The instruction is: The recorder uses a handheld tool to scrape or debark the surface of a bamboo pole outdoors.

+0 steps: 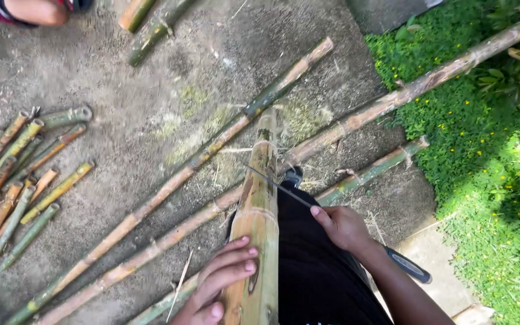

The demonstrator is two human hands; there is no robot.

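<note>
A thick bamboo pole [259,204] runs from the bottom centre up and away from me. My left hand [218,283] rests on its near end, fingers wrapped around the left side. My right hand [343,227] grips a long knife [278,185] whose thin blade lies across the pole's right side; the dark handle end [409,266] sticks out behind the wrist. My leg in black trousers [314,271] is right beside the pole.
Several long bamboo poles [170,183] lie diagonally across the concrete ground. A heap of short cut bamboo pieces [22,174] sits at the left. Another person's arm [28,11] shows at the top left. Green plants [482,150] cover the right side.
</note>
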